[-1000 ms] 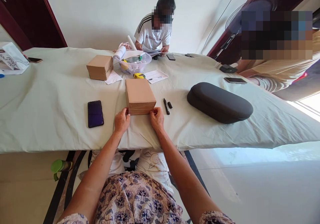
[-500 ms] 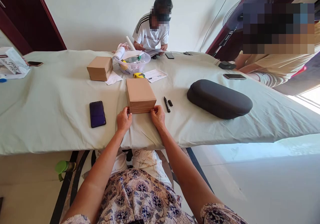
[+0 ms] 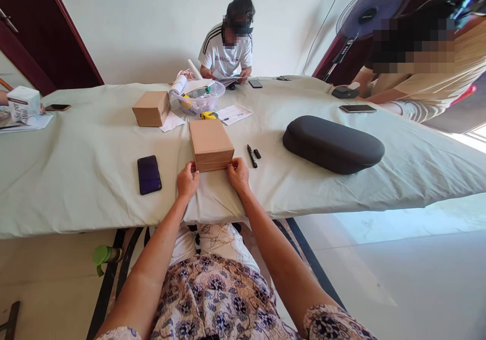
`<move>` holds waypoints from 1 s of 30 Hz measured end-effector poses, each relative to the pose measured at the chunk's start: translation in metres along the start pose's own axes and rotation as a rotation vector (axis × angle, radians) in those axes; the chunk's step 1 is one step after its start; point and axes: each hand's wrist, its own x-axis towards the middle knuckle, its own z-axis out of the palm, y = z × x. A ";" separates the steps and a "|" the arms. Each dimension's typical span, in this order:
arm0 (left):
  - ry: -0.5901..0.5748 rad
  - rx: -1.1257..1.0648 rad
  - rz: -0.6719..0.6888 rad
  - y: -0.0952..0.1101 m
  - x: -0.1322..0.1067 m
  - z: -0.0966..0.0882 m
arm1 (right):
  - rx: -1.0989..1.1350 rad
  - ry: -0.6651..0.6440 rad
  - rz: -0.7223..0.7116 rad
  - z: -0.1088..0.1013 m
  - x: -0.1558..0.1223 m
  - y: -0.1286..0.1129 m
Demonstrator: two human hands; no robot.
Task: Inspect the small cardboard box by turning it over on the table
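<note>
A brown cardboard box [image 3: 211,138] rests on the cloth-covered table in front of me. At its near left corner, my left hand [image 3: 188,179] grips the edge with bent fingers. My right hand [image 3: 238,174] is closed on the near right corner, fingertips partly hidden by the box. To the right lie a black marker [image 3: 252,156] and its separate cap [image 3: 257,154]. A dark smartphone [image 3: 149,174] lies left of my left hand. Just behind the box sits a yellow tape measure [image 3: 208,115].
Another cardboard box [image 3: 151,109] stands back left, beside a clear plastic basin [image 3: 219,97] of odds and ends. A long dark case [image 3: 334,144] lies on the right. Two people sit at the table's far side and right end. A green-lidded bottle [image 3: 102,255] is on the floor.
My view has shifted slightly; both hands stay on the box's near corners. At the far left, the white printed carton has changed position, with part of a hand now visible beside it.
</note>
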 end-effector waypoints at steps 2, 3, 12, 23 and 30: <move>0.002 -0.012 -0.003 0.000 0.001 -0.001 | -0.004 -0.002 0.001 0.000 0.000 -0.001; 0.003 -0.018 -0.003 -0.001 0.001 -0.002 | -0.006 -0.003 0.002 0.000 -0.001 -0.001; 0.034 -0.036 -0.026 -0.004 0.003 -0.003 | -0.003 -0.020 -0.007 -0.002 -0.003 -0.006; 0.040 -0.037 -0.051 0.001 0.002 -0.007 | -0.036 -0.067 0.001 -0.005 -0.006 -0.012; 0.072 -0.042 -0.090 0.002 -0.001 -0.007 | -0.066 -0.089 -0.015 -0.004 -0.011 -0.011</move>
